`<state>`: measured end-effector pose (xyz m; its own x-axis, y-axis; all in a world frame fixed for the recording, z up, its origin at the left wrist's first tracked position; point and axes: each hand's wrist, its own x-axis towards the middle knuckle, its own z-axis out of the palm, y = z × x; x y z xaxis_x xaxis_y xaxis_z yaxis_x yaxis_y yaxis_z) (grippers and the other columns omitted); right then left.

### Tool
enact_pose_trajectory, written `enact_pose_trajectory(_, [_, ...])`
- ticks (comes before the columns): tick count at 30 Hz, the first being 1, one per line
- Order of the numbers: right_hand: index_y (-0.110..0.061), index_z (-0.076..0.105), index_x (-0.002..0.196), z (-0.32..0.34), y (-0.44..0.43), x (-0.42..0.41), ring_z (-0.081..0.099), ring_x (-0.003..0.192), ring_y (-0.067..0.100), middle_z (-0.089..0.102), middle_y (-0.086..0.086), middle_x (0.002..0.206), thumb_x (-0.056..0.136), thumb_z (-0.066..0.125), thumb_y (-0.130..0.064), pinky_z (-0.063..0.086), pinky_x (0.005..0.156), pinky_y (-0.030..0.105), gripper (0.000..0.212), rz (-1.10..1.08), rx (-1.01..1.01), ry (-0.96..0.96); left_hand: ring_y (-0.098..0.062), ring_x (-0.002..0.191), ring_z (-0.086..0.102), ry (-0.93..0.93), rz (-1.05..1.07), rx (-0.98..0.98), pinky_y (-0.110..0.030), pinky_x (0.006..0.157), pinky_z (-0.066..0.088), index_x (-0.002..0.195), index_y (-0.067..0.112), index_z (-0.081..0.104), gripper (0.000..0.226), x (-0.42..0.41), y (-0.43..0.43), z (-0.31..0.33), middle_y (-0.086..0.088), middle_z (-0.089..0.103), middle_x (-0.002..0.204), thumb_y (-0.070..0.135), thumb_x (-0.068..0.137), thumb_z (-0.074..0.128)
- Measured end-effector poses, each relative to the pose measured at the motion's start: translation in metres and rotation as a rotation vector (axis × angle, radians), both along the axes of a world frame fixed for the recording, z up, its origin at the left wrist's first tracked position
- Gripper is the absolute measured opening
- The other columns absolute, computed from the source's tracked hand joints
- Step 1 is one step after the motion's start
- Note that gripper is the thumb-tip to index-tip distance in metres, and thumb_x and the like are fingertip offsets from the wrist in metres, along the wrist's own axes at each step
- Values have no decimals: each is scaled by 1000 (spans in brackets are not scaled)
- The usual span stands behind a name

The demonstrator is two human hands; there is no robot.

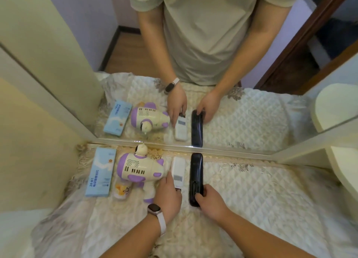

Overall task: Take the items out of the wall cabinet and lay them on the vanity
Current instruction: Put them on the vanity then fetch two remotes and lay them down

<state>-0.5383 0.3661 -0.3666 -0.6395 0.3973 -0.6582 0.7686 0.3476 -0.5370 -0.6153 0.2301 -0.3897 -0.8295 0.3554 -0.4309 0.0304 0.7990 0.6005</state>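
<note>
Four items already on vanity (261, 190) along mirror edge: blue box (101, 172), toy gun (138, 169), white remote (178, 170), black remote (196, 177). Left hand (168, 196) fingers pinching white remote; right hand (210, 201) gripping black remote (both touching cloth). Cabinet unseen, remainder unknown.

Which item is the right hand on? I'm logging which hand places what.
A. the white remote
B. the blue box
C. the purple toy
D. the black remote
D: the right hand grips the near end of the black remote, while the left hand is on the white remote.
</note>
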Motion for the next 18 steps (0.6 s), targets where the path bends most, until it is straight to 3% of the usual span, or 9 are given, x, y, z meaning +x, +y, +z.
enact_pose_trajectory(3, [-18, 53, 109, 0, 3, 3, 59, 76, 4, 60, -8, 90, 92, 53, -21, 43, 58, 18, 17, 49, 32, 39, -26, 119, 45, 5, -31, -62, -33, 97, 44, 147, 9, 25, 68, 8, 0, 4, -10, 42, 131, 22, 87, 54])
enact_pose_trajectory(8, [-16, 52, 123, 4, 16, 15, 63, 75, 7, 62, -4, 92, 91, 55, -23, 48, 61, 23, 33, 112, 32, 94, -20, 115, 47, 64, -45, -94, -32, 91, 47, 137, 14, 38, 55, 20, 1, 20, -4, 47, 128, 28, 86, 53])
enact_pose_trajectory(15, [-22, 48, 134, 28, 43, 27, 54, 102, 14, 54, -1, 121, 96, 43, -39, 49, 82, 31, 42, 587, 300, 259, -16, 129, 44, 224, -67, -159, -27, 104, 38, 144, 17, 39, 56, 51, -2, 54, 0, 43, 144, 34, 92, 50])
enact_pose_trajectory(18, [-23, 47, 136, 36, 47, 26, 51, 112, 18, 53, -1, 128, 95, 40, -46, 49, 86, 35, 47, 735, 434, 372, -19, 120, 53, 340, -75, -222, -31, 94, 46, 138, 18, 47, 52, 65, -1, 77, 0, 52, 135, 35, 89, 51])
